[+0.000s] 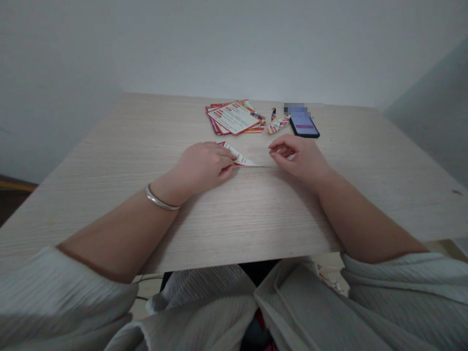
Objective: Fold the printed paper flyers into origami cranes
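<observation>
A folded paper (240,155), white with printed text and a red edge, lies on the table and narrows to a point at its right. My left hand (206,165) covers its left part, with curled fingers on top and the thumb along the near edge, holding it against the table. A silver bangle is on that wrist. My right hand (302,158) is just beyond the paper's right tip. Its fingers are bent, a small gap shows between thumb and forefinger, and nothing is visible in them. My left hand hides much of the paper.
Behind the hands lies a stack of printed sheets (234,118) with red borders. To its right are a small folded paper piece (278,125) and a smartphone (304,126) with a lit screen. The wooden table (234,224) meets a wall at the back.
</observation>
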`<state>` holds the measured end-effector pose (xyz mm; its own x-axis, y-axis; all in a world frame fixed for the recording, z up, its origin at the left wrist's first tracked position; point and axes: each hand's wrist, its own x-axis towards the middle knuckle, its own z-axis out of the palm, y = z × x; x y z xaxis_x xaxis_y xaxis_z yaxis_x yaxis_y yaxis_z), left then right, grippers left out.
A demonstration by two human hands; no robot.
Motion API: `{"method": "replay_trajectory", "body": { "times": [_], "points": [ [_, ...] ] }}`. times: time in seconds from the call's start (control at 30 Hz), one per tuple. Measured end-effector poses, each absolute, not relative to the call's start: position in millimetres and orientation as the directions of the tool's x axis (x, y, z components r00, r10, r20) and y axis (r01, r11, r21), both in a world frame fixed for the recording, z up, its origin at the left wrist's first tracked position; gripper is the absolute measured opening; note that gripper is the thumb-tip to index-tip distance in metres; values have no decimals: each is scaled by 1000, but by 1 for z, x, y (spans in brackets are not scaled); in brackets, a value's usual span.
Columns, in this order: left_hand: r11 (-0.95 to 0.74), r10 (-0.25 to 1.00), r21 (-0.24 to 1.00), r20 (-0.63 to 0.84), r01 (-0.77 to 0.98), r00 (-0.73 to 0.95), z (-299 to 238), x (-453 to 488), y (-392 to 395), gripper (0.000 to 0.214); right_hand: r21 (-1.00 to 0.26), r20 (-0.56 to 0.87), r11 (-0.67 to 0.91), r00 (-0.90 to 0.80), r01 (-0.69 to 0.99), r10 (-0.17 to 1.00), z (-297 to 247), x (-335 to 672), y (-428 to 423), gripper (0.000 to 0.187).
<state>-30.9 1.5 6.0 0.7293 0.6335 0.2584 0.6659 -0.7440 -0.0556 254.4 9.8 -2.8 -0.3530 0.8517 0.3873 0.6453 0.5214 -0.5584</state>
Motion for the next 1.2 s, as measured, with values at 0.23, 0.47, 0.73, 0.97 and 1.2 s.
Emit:
{"method": "replay_trajectory", "body": {
  "times": [0.23,0.47,0.73,0.97,1.2],
  "points": [
    [-791,594,6,246,612,765,0,-30,3,48,-255,265,699,-646,668,715,-4,239,9,20],
    [-704,694,-47,164,708,701,-6,-34,7,55,-130,291,727,-675,674,678,-1,248,10,19],
    [-652,733,-145,128,744,668,6,-28,-2,46,-44,283,614,-580,788,764,-3,248,14,25],
    [-692,691,-153,142,705,709,8,-27,-4,33,-199,267,611,-557,767,786,-6,237,7,32],
    [-715,680,-74,158,695,716,1,-26,-5,51,-176,203,645,-614,743,763,-2,223,-4,74]
  ]
}}
